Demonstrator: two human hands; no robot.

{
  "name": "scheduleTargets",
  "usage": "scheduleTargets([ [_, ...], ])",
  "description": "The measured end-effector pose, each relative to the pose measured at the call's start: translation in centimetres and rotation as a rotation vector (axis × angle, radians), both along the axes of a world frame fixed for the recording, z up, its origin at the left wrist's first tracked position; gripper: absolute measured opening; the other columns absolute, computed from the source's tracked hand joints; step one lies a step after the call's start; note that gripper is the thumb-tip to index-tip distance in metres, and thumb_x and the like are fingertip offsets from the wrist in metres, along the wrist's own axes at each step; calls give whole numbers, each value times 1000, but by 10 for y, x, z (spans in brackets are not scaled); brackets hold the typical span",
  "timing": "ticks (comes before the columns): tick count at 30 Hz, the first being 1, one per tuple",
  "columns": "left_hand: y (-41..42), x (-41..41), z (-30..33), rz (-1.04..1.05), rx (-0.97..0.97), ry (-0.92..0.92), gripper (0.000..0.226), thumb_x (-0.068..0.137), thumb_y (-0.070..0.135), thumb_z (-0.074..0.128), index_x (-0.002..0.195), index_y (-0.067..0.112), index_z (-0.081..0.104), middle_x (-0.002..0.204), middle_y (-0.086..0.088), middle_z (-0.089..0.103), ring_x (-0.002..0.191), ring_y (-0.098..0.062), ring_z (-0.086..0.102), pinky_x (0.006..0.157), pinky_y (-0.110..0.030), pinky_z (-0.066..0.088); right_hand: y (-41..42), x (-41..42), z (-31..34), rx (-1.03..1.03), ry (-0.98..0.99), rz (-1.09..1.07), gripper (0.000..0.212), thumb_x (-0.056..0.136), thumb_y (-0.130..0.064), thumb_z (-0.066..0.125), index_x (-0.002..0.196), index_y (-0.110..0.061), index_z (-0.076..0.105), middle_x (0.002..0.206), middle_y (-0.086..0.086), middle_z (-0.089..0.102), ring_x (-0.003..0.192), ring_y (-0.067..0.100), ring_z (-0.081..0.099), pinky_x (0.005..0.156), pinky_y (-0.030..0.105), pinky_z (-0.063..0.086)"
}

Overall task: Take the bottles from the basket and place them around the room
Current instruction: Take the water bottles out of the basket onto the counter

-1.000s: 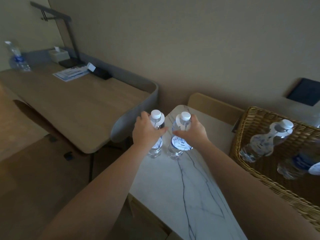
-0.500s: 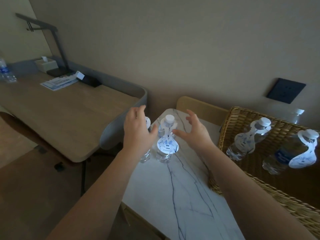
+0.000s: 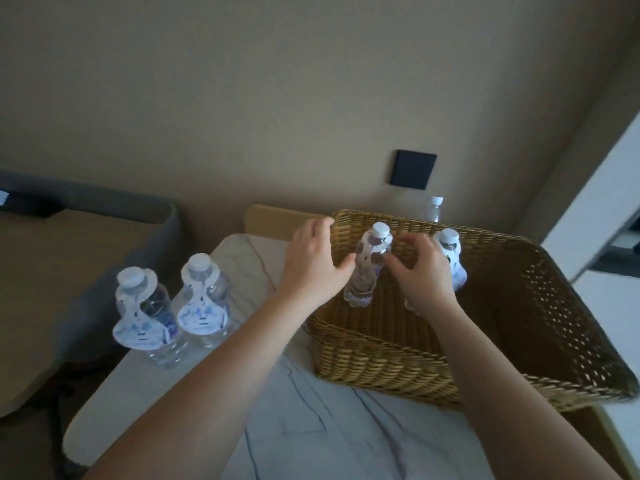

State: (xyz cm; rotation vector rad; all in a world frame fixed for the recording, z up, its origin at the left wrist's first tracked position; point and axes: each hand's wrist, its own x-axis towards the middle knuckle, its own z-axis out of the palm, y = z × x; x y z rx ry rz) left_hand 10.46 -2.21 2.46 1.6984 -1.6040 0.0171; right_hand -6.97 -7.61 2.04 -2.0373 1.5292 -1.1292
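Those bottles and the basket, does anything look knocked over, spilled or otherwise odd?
Nothing stands out. Two bottles stand upright on the marble table, capped and dry around them. Two more stand in the wicker basket.

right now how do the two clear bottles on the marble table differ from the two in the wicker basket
The two tagged clear plastic bottles stand on the white marble tabletop, untouched; the two clear bottles in the woven wicker basket have the left hand and right hand reaching around them. The table pair shows big round paper tags plainly; the basket pair's are partly hidden. All have white caps.
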Motion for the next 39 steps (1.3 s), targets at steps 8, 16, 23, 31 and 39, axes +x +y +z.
scheduleTargets([
  [8, -107, -42, -25, -71, 341, 54, 114, 69, 47, 82, 154, 20, 9, 155, -12, 28, 141, -32, 29, 110, -47, 31, -80, -92, -20, 256, 38, -201, 90, 69, -42, 81, 142, -16, 33, 145, 13, 33, 130, 32, 37, 102, 49, 41],
  [16, -138, -40, -50, -100, 525, 356, 97, 65, 29, 89, 143, 20, 30, 140, -6, 50, 124, -26, 50, 95, -37, 44, -134, -94, -42, 400, 139, -48, 101, 59, -47, 85, 139, -14, 32, 140, 11, 45, 126, 29, 45, 95, 41, 43],
  [23, -133, -44, -53, -22, 450, 328, 81, 63, 36, 89, 129, 18, 46, 126, -1, 58, 111, -21, 54, 83, -31, 42, -141, -95, -46, 325, 161, 7, 76, 61, -40, 85, 122, -16, 48, 116, 1, 59, 98, 15, 50, 78, 29, 40],
  [31, -86, -43, -16, 116, 190, 311, 68, 57, 64, 78, 105, 23, 54, 100, 10, 62, 89, -13, 59, 71, -32, 47, -98, -87, 12, 145, -26, 67, 58, 63, -48, 80, 109, -24, 54, 94, -13, 59, 86, 8, 58, 65, 26, 47],
  [39, -6, -9, 72, 145, -23, 298, 71, 53, 75, 68, 102, 27, 55, 95, 13, 64, 86, -9, 62, 72, -33, 52, -13, -53, 95, -44, -214, 125, 46, 67, -46, 78, 104, -27, 58, 93, -12, 66, 85, 4, 64, 71, 29, 53],
])
